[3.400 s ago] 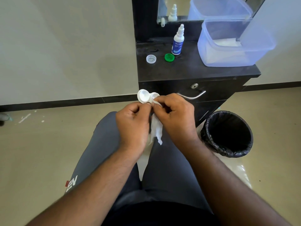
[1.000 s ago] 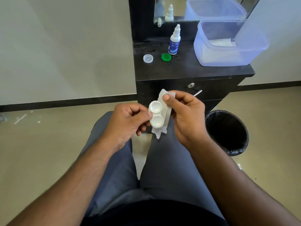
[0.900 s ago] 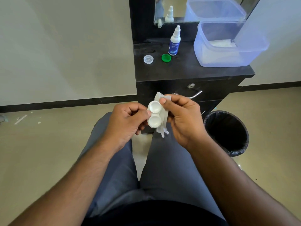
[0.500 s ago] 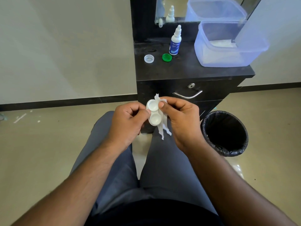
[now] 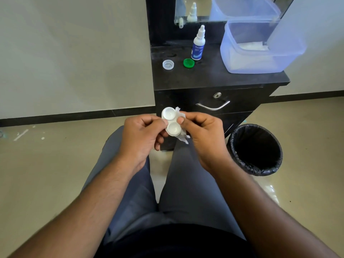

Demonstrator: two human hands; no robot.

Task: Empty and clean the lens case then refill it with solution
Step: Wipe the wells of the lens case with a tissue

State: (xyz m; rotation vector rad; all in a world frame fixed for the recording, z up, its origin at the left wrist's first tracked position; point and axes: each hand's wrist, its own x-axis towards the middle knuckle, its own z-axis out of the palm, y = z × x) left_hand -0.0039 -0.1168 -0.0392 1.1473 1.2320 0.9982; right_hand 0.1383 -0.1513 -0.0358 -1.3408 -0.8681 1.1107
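Holding the white lens case (image 5: 171, 121) over your lap, you have both of its open wells facing up, one above the other. Your left hand (image 5: 141, 135) grips the case at its left edge, thumb and fingers curled round it. Your right hand (image 5: 202, 135) pinches a crumpled white tissue (image 5: 183, 135) against the right side of the case, thumb tip touching the case between the two wells; the tissue shows behind and below the case. In front of you the dark surface (image 5: 214, 79) carries the solution bottle (image 5: 198, 45), standing upright, with a green cap (image 5: 188, 63) just beside its base and a clear cap (image 5: 168, 64) to the left of that. A translucent plastic tub (image 5: 260, 47) sits on the right of the surface. A black-lined bin (image 5: 256, 148) stands on the floor by your right knee.
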